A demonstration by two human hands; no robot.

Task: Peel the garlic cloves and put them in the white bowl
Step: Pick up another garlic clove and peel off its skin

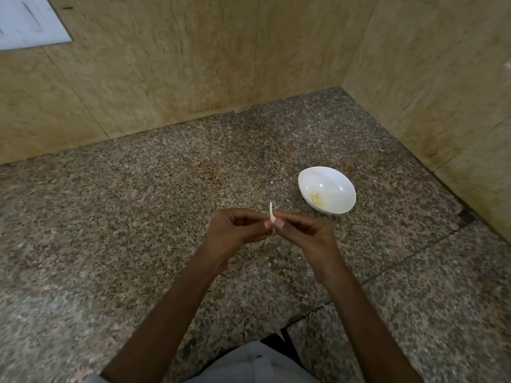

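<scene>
Both hands' grip pinching slender pale garlic clove [271,214], glossy oval white bowl [326,189], speckled granite counter [138,217]

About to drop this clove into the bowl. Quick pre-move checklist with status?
1. Grip on garlic clove: ok, pinched between fingertips of left hand and right hand.
2. Peeling finished: cannot tell; a pale strip sticks up, fingers hide the rest.
3. Position of white bowl: ok, upright on the counter, right of the hands.
4. Room in bowl: ok, only a few yellowish bits inside.
5. Path to bowl: ok, nothing lies between.
</scene>
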